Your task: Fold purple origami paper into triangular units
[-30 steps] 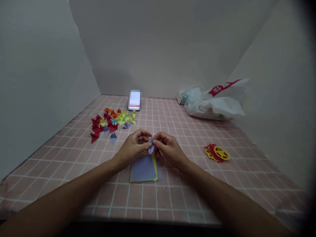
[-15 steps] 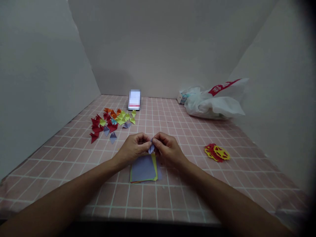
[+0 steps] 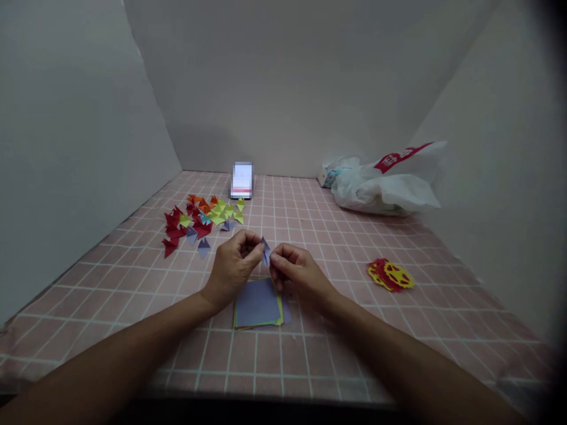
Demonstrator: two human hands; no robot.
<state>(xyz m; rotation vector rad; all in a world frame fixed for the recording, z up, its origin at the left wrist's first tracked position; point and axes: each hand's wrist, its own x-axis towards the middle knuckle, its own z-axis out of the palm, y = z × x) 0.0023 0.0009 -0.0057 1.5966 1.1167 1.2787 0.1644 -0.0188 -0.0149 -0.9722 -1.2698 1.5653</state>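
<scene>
Paper piece (image 3: 266, 252), lavender, folded narrow and pointed, is held up in your left hand (image 3: 234, 262), just beyond the paper stack (image 3: 259, 302). Left thumb and fingers pinch it along its left side. Your right hand (image 3: 302, 273) is curled, thumb and forefinger together by the piece's lower right edge; can't tell whether you're gripping it there or only close to it.

Stack lies flat on the checked cloth (image 3: 283, 360) in front of you: lavender sheet on top, yellow and other colours poking out at the edges, not squared up.

Beyond the stack, to its left, you've got a cluster of folded shapes (image 3: 202, 229): red, orange, lime, lavender, a bit of blue. Farther beyond the stack, slightly left, a lit phone (image 3: 241, 180) faces you, screen pixelated. Right of the stack, red and yellow cutouts (image 3: 390, 275) overlap. Far beyond it, rightward: white plastic bag (image 3: 383, 192), red print, small box (image 3: 326, 176) at its left end.
</scene>
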